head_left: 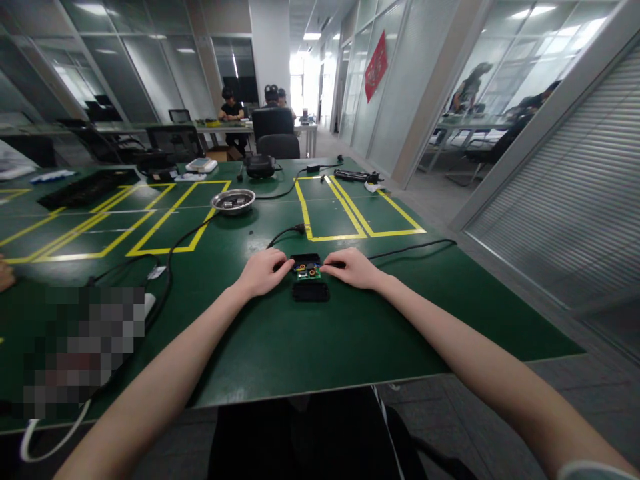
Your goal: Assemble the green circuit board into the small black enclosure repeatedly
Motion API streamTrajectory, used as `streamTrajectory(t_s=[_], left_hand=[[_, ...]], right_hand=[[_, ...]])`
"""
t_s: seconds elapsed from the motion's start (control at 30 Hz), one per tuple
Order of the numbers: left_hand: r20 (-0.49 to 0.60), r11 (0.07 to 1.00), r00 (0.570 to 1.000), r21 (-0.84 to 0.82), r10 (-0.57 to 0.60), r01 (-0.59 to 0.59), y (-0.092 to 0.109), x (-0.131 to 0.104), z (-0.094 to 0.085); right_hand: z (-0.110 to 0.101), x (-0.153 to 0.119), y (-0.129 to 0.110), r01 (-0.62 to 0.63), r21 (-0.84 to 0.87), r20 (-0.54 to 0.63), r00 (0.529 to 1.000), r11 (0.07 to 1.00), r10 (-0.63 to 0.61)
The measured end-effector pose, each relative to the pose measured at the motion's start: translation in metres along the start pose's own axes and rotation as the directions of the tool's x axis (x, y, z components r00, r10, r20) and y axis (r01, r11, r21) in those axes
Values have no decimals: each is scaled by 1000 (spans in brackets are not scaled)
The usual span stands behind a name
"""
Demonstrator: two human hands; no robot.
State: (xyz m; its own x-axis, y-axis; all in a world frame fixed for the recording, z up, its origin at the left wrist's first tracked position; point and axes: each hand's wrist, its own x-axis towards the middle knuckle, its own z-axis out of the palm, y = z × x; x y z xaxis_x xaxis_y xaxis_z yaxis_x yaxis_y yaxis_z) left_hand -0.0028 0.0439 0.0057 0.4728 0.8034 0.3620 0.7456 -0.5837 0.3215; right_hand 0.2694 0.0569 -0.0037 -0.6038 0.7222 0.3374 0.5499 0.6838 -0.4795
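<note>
A small green circuit board (pixel 309 273) with copper-coloured coils lies between my hands, at the near side of an open black casing half (pixel 305 258). My left hand (pixel 263 271) reaches the board's left end with thumb and fingers pinched together. At the right end, my right hand (pixel 351 268) is closed in a similar pinch. What exactly the fingertips grip is too small to make out. Nearer to me, a second black casing half (pixel 311 292) rests on the green table (pixel 320 353), touched by neither hand. Black cables come out from behind both hands.
A metal bowl (pixel 233 202) with small parts stands further back on the left. A plug (pixel 300 229) lies beyond my left hand. Yellow tape (pixel 337 237) marks the table. Another person's hand (pixel 6 273) shows at the left edge, above a pixelated area.
</note>
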Motion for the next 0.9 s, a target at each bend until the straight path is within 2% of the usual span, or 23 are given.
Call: streamTrajectory(t_s=[0.1, 0.23, 0.53, 0.7, 0.9], left_hand=[[25, 999, 999, 34, -32, 31, 4, 0, -3], [37, 999, 999, 31, -37, 36, 11, -3, -7], [87, 999, 996, 48, 2, -6, 14, -4, -4], [125, 998, 992, 65, 19, -28, 16, -4, -2], [172, 997, 983, 27, 65, -71, 22, -5, -3]], right_hand=[[-3, -4, -11, 30, 73, -18, 999, 997, -29], [-8, -8, -22, 97, 118, 37, 994, 988, -102], [-9, -5, -23, 87, -21, 226, 971, 996, -80], [-12, -5, -27, 106, -70, 247, 965, 992, -86], [-14, -6, -36, 72, -47, 314, 948, 996, -54]])
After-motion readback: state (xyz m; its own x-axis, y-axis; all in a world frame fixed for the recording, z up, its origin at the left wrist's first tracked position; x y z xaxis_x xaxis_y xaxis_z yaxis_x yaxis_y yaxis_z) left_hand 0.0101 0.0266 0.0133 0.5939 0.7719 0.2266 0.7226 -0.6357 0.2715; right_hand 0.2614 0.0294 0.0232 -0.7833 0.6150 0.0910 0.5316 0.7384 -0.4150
